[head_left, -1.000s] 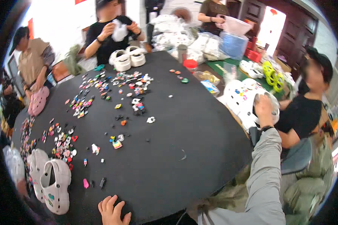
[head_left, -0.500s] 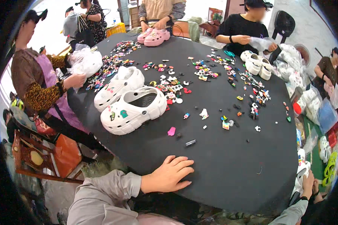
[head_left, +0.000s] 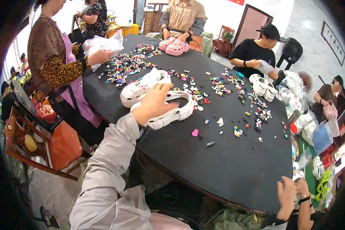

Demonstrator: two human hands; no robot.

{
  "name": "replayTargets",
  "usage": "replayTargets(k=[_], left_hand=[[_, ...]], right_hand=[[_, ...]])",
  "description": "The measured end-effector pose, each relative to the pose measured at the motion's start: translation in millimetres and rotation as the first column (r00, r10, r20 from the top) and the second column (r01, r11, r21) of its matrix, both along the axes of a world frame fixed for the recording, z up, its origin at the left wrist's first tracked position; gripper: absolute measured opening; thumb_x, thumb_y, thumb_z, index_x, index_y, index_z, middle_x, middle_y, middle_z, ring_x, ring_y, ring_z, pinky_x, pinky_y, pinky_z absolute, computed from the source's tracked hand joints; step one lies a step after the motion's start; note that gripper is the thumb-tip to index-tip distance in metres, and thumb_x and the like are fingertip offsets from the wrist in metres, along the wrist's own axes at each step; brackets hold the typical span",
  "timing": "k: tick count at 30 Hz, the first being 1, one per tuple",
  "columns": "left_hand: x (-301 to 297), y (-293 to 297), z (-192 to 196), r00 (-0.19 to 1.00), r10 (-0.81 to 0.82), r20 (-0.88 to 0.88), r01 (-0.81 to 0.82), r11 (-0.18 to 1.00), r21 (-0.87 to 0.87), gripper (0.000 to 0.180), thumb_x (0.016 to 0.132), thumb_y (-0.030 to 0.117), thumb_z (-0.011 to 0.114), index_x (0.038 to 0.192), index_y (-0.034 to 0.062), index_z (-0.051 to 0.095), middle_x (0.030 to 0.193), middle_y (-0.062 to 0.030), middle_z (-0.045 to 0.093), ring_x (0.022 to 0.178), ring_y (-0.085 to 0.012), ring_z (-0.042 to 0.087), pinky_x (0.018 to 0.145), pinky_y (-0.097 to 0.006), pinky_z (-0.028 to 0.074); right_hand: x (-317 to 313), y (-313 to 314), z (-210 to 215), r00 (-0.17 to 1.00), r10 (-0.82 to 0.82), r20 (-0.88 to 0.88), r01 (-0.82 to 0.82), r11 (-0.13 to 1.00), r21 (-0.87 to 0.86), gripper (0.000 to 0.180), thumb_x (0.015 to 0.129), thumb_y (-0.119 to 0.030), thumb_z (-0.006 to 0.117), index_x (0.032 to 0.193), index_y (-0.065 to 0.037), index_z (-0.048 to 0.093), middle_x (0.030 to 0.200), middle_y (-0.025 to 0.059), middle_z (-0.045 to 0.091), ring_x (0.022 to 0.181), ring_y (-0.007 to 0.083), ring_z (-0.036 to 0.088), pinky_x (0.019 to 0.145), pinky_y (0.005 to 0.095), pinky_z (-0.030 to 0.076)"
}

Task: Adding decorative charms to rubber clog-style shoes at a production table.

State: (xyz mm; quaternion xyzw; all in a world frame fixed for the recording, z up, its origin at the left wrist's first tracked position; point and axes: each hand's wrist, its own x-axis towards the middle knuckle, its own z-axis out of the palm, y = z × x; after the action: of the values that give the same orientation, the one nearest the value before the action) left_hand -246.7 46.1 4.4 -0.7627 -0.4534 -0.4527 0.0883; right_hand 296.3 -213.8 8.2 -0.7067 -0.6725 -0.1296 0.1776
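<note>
My left hand (head_left: 155, 103) is stretched over a pair of white clogs, fingers spread and holding nothing. It partly covers the near clog (head_left: 182, 111), and I cannot tell whether it touches it. Beside that lies the far clog (head_left: 136, 90). At the table's right front edge my right hand (head_left: 286, 196) is raised, somewhat blurred, with fingers extended and nothing visible in them. Close by, another person's hand (head_left: 303, 188) with a dark wristband is next to a white clog with charms (head_left: 297, 171).
Piles of colourful shoe charms (head_left: 128, 69) lie across the black table (head_left: 203, 176). Across from me, a person holds pink clogs (head_left: 174, 46). Another pair of white clogs (head_left: 263, 88) sits at the far right. Plastic-wrapped bundles (head_left: 291, 92) and an orange chair (head_left: 65, 147) flank the table.
My left hand has lifted off the tabletop and reached forward to the white clogs. My right hand has come away from the white clog at the right edge. The view has shifted.
</note>
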Motion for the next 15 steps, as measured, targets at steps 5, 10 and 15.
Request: replayTargets(k=[5,10,15], left_hand=[[-27,16,-30,0.988,0.070,-0.140,-0.116,0.926,-0.359,0.077,0.070,0.046,0.077,0.130,0.0070,0.048,0.116,-0.0185,0.060,0.107,-0.0349,0.058,0.089,-0.045,0.045],[-24,29,-21,0.961,0.215,0.172,-0.129,0.904,-0.409,0.048,0.074,0.030,0.075,0.113,0.0106,0.057,0.092,-0.0146,0.067,0.091,-0.0292,0.064,0.076,-0.043,0.049],[-32,45,-3,0.915,0.384,-0.122,-0.403,0.881,-0.249,0.034,0.074,0.015,0.066,0.108,0.0108,0.060,0.099,-0.0132,0.063,0.099,-0.0331,0.060,0.081,-0.046,0.047]], right_hand=[[-111,27,-30,0.974,0.179,-0.141,-0.185,0.982,-0.028,0.029,0.075,-0.016,0.071,0.100,-0.004,0.065,0.094,0.0141,0.065,0.092,0.0335,0.059,0.080,0.0433,0.048],[-153,37,-84,0.946,0.312,-0.090,-0.310,0.950,0.035,0.021,0.074,-0.013,0.070,0.092,-0.003,0.065,0.094,0.0139,0.060,0.092,0.0334,0.057,0.079,0.0413,0.047],[-155,34,-102,0.944,0.270,-0.190,-0.237,0.955,0.181,0.018,0.074,-0.010,0.069,0.089,-0.001,0.065,0.095,0.0134,0.058,0.091,0.0325,0.055,0.080,0.0410,0.046]])
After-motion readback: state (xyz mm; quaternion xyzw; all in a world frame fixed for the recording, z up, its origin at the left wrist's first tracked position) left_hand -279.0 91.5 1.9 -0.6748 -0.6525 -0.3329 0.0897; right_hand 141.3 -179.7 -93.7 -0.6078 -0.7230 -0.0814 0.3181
